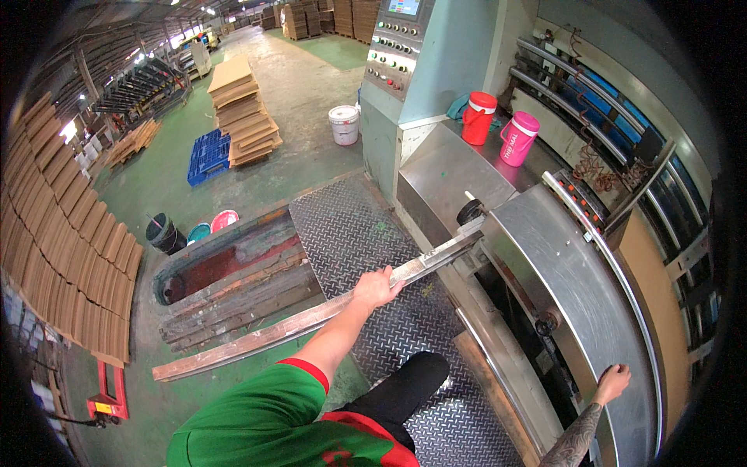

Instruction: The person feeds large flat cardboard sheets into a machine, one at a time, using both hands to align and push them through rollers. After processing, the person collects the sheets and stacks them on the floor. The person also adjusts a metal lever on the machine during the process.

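My left hand (377, 288) is closed around a long, narrow bar (268, 335). The bar slants from the floor side at the left up to the machine, where its far end meets a bracket (470, 226) beside a black hand wheel (470, 212). At the right, my right hand (612, 384) rests at the curved-looking metal table (580, 288) of the machine. Its fingers are curled in, and whatever they may hold is hidden. A tattooed forearm leads to that hand.
Diamond-plate flooring (354, 222) lies under me, beside a stained trough (226, 272). The control panel (394, 58) stands ahead. A red jug (478, 121) and a pink jug (520, 140) sit on the machine. Cardboard stacks (62, 249), a white bucket (344, 126) and a blue pallet (208, 156) are around.
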Demonstrator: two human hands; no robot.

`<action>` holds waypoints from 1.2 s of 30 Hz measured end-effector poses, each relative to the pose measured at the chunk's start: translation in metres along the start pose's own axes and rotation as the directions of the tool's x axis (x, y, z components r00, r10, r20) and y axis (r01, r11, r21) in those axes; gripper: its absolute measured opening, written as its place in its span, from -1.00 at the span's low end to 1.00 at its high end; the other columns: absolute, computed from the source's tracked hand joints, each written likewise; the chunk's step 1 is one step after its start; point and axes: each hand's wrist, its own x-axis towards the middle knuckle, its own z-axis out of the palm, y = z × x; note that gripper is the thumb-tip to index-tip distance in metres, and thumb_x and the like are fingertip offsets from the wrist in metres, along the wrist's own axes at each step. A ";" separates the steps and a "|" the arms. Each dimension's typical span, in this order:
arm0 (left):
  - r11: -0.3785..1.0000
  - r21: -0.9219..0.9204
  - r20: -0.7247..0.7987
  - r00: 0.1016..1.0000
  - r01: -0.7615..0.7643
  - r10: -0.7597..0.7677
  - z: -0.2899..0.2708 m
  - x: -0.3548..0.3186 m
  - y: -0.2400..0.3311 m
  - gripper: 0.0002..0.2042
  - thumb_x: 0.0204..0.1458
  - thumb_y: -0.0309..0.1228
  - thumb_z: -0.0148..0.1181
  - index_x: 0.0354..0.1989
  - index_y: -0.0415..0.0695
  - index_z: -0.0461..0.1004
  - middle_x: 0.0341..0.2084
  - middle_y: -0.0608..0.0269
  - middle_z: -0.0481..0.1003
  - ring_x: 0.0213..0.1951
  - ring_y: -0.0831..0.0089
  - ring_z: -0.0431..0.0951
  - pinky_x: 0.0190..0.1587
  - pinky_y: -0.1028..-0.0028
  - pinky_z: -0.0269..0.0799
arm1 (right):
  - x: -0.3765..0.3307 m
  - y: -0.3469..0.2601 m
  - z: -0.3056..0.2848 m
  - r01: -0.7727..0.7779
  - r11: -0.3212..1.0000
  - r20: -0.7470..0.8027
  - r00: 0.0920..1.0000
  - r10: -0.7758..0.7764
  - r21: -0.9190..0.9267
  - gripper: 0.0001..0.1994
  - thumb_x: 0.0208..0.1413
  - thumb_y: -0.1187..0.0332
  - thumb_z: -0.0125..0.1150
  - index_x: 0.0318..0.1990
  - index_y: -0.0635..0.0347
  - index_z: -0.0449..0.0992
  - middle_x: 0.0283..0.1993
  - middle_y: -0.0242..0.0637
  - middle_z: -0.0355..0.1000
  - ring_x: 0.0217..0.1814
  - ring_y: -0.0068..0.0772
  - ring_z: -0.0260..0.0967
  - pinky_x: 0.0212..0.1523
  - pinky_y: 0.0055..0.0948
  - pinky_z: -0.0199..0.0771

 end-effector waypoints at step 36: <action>1.000 0.019 0.012 1.000 -0.010 0.010 -0.002 0.002 0.003 -0.35 0.34 0.23 -0.02 0.08 -0.24 0.45 -0.18 -0.22 0.67 -0.16 -0.16 0.72 -0.03 -0.03 0.65 | -0.003 0.000 0.010 -0.038 0.999 -0.238 0.970 0.041 0.013 -0.62 0.39 0.13 0.04 0.15 0.13 0.60 0.21 -0.15 0.51 0.30 0.03 0.42 0.19 0.14 0.48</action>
